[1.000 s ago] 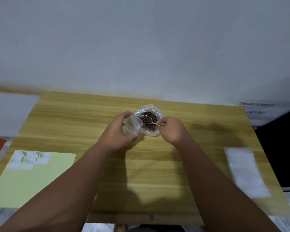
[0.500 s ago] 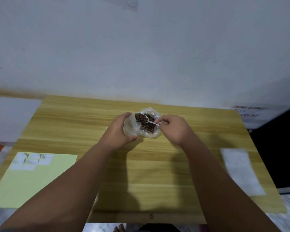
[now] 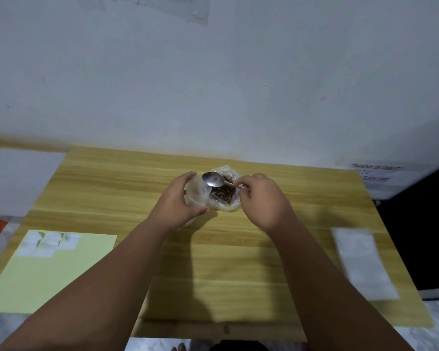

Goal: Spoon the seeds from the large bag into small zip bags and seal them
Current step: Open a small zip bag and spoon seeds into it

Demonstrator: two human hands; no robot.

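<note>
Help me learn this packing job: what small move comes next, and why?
Probably dip the spoon into the seeds in the large bag for a scoop. Its bowl looks empty and hangs by the mouth of the small bag, which the left hand holds open; the right hand pinches the handle. How full that bag is I cannot tell.

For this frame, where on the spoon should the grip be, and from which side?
The handle's end, from the right, as the right hand pinches it now. The spoon lies roughly level, bowl pointing left toward the small zip bag held by the left hand, over the large bag; gripping nearer the bowl would likely crowd the bag's mouth.
</note>
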